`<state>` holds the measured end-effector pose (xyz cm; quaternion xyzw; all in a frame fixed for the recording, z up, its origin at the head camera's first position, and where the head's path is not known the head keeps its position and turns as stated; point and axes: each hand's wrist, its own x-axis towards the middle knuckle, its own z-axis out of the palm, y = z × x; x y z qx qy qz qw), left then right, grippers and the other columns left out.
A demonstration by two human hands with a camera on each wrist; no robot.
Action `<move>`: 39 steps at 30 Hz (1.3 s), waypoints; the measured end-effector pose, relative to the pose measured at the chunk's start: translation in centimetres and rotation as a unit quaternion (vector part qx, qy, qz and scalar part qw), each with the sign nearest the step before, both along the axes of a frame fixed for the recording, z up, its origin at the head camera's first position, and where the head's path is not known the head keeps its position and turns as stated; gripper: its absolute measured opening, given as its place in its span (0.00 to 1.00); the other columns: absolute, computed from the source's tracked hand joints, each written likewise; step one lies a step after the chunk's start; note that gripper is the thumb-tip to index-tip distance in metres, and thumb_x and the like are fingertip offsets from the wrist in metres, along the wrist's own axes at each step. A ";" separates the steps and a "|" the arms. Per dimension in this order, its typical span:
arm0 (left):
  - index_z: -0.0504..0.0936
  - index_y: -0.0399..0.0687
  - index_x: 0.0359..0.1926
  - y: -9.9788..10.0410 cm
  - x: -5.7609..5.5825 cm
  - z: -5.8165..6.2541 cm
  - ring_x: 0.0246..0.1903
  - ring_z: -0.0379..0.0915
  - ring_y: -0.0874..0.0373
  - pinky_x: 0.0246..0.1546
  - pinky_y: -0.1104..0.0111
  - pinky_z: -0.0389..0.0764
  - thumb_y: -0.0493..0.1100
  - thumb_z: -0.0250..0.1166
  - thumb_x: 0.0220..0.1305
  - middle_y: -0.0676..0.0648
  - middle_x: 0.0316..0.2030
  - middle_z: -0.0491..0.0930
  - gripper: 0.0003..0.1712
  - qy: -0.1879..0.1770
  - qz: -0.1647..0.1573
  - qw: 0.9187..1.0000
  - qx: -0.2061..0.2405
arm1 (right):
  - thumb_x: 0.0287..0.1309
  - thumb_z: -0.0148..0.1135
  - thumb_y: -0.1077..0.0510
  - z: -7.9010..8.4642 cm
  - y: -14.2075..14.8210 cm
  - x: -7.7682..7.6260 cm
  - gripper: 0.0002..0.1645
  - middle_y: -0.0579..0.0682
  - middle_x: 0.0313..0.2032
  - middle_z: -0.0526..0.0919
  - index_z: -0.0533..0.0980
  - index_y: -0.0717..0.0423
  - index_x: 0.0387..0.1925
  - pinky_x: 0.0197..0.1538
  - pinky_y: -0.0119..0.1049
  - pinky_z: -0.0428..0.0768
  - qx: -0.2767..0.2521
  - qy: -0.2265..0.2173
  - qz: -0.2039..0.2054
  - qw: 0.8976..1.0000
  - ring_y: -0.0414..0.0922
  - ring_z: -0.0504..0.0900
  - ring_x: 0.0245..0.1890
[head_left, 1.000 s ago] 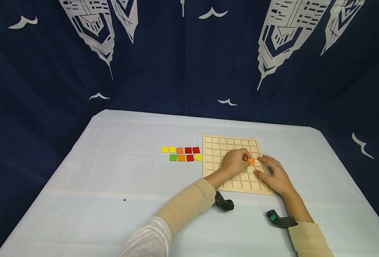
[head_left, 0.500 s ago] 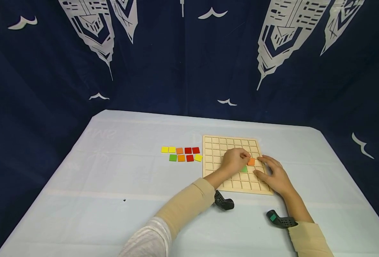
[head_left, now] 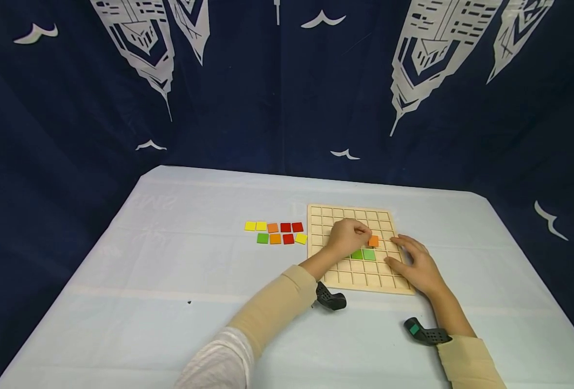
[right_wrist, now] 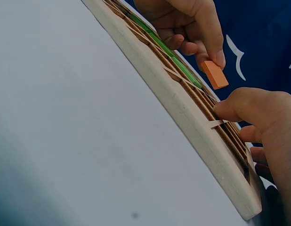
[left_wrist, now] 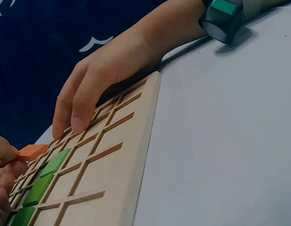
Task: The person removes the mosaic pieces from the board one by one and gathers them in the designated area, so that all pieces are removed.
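Observation:
My left hand [head_left: 349, 236] pinches a thin square orange tile [head_left: 373, 241] between thumb and finger, raised above the wooden grid board [head_left: 347, 280]. In the right wrist view, the tile hangs tilted and apart from the grid. Below it, light green [head_left: 369, 254] and green [head_left: 357, 254] tiles lie in neighbouring cells. A darker green tile [left_wrist: 23, 216] shows beside them in the left wrist view; the left hand hides it from the head camera. My right hand [head_left: 417, 266] rests at the board's right side, thumb and fingers spread and holding nothing.
Left of the board, two rows of loose tiles lie on the white table [head_left: 160, 259]: yellow [head_left: 250, 226], orange [head_left: 272, 228], red [head_left: 285, 227] and green [head_left: 263, 238]. Black wrist devices [head_left: 427, 333] are strapped to both arms. A dark blue curtain [head_left: 248, 108] hangs behind.
Carrying the orange tile, my left hand has shifted left and lifted slightly, uncovering more of the green tiles below. The right hand stays in place.

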<state>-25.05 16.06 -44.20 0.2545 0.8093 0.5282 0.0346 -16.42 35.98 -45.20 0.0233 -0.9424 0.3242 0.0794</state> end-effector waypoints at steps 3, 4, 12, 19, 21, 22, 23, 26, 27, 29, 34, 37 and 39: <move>0.89 0.44 0.37 -0.5 -0.2 0.0 0.23 0.73 0.70 0.29 0.78 0.74 0.41 0.65 0.65 0.54 0.30 0.85 0.07 -0.002 -0.010 1.000 0.001 | 0.58 0.66 0.49 0.0 0.0 0.0 0.37 0.67 0.68 0.61 0.68 0.65 0.63 0.63 0.68 0.54 0.001 0.001 0.000 1.000 0.68 0.54 0.68; 0.88 0.44 0.37 -0.6 -0.2 0.0 0.24 0.73 0.70 0.28 0.78 0.74 0.40 0.65 0.65 0.54 0.30 0.85 0.07 -0.003 -0.012 1.000 0.001 | 0.58 0.66 0.48 0.0 -0.1 -0.1 0.37 0.67 0.68 0.61 0.68 0.65 0.63 0.63 0.69 0.54 0.001 0.001 0.000 1.000 0.68 0.54 0.68; 0.88 0.44 0.36 -1.6 -0.4 0.2 0.24 0.73 0.69 0.27 0.77 0.73 0.39 0.65 0.64 0.56 0.28 0.84 0.06 -0.019 -0.014 1.000 -0.005 | 0.59 0.65 0.48 0.0 0.0 -0.1 0.37 0.68 0.68 0.60 0.68 0.65 0.64 0.62 0.69 0.54 0.002 -0.001 0.003 1.000 0.69 0.53 0.68; 0.88 0.43 0.37 -3.0 -0.8 0.6 0.24 0.72 0.67 0.28 0.76 0.73 0.39 0.65 0.64 0.56 0.28 0.83 0.06 -0.038 -0.005 0.999 0.002 | 0.59 0.65 0.48 -0.2 -0.1 -0.2 0.37 0.68 0.68 0.60 0.68 0.65 0.64 0.63 0.69 0.54 0.006 -0.001 0.004 1.000 0.68 0.53 0.68; 0.88 0.44 0.37 -3.4 -0.9 0.6 0.25 0.74 0.66 0.30 0.75 0.74 0.39 0.65 0.64 0.56 0.28 0.83 0.06 -0.045 -0.001 0.999 0.001 | 0.59 0.65 0.48 -0.2 -0.1 -0.2 0.38 0.68 0.68 0.60 0.68 0.65 0.64 0.63 0.69 0.54 0.005 0.000 0.005 1.000 0.68 0.53 0.68; 0.88 0.44 0.36 -3.5 -1.0 0.6 0.25 0.74 0.66 0.31 0.75 0.75 0.39 0.65 0.64 0.57 0.27 0.83 0.06 -0.045 0.001 0.999 0.001 | 0.59 0.65 0.48 -0.2 -0.1 -0.2 0.38 0.68 0.68 0.60 0.68 0.66 0.64 0.63 0.69 0.53 0.005 -0.001 0.006 1.000 0.68 0.53 0.68; 0.88 0.45 0.36 -3.7 -1.1 0.6 0.25 0.74 0.66 0.31 0.75 0.75 0.39 0.65 0.64 0.56 0.27 0.83 0.05 -0.044 0.002 0.999 -0.001 | 0.59 0.65 0.48 -0.2 0.0 -0.2 0.38 0.68 0.68 0.60 0.68 0.66 0.64 0.63 0.68 0.53 0.004 -0.001 0.007 1.000 0.68 0.53 0.68; 0.88 0.45 0.35 -4.2 -1.3 0.7 0.26 0.74 0.66 0.32 0.75 0.75 0.39 0.65 0.63 0.56 0.26 0.83 0.05 -0.037 0.006 0.999 -0.005 | 0.59 0.65 0.48 -0.2 0.1 -0.2 0.38 0.68 0.68 0.60 0.68 0.66 0.64 0.63 0.69 0.53 0.004 -0.002 0.005 1.000 0.68 0.53 0.68; 0.87 0.46 0.35 -4.4 -1.4 0.8 0.26 0.74 0.66 0.32 0.75 0.75 0.40 0.65 0.63 0.56 0.27 0.83 0.05 -0.034 0.008 0.999 -0.006 | 0.59 0.65 0.48 -0.3 0.1 -0.2 0.38 0.68 0.68 0.60 0.68 0.66 0.64 0.63 0.69 0.53 0.004 -0.002 0.005 1.000 0.68 0.53 0.68; 0.87 0.45 0.36 -4.7 -1.4 0.8 0.27 0.74 0.66 0.32 0.75 0.75 0.40 0.65 0.63 0.56 0.28 0.83 0.06 -0.032 0.009 0.999 -0.007 | 0.60 0.65 0.47 -0.3 0.1 -0.2 0.38 0.68 0.68 0.60 0.67 0.66 0.64 0.63 0.69 0.52 0.002 -0.004 0.004 1.000 0.69 0.52 0.68; 0.87 0.45 0.36 -5.3 -1.5 0.9 0.27 0.74 0.65 0.32 0.74 0.75 0.41 0.65 0.63 0.56 0.28 0.83 0.06 -0.039 0.010 0.999 -0.008 | 0.60 0.64 0.47 -0.5 0.2 -0.2 0.39 0.69 0.68 0.59 0.67 0.66 0.65 0.62 0.70 0.52 0.000 -0.005 0.003 1.000 0.69 0.52 0.68; 0.87 0.45 0.35 -5.7 -1.5 1.0 0.26 0.73 0.65 0.31 0.74 0.74 0.39 0.65 0.63 0.56 0.27 0.82 0.05 -0.040 0.009 0.999 -0.005 | 0.60 0.64 0.47 -0.6 0.2 -0.2 0.38 0.69 0.68 0.59 0.67 0.66 0.65 0.62 0.70 0.52 -0.003 -0.002 0.004 1.000 0.70 0.52 0.68; 0.87 0.44 0.35 -5.9 -1.6 1.0 0.25 0.73 0.65 0.31 0.74 0.74 0.39 0.65 0.63 0.55 0.26 0.82 0.05 -0.037 0.012 0.999 -0.003 | 0.60 0.64 0.47 -0.6 0.2 -0.2 0.38 0.69 0.68 0.59 0.67 0.66 0.65 0.62 0.70 0.52 -0.004 0.000 0.005 1.000 0.70 0.52 0.68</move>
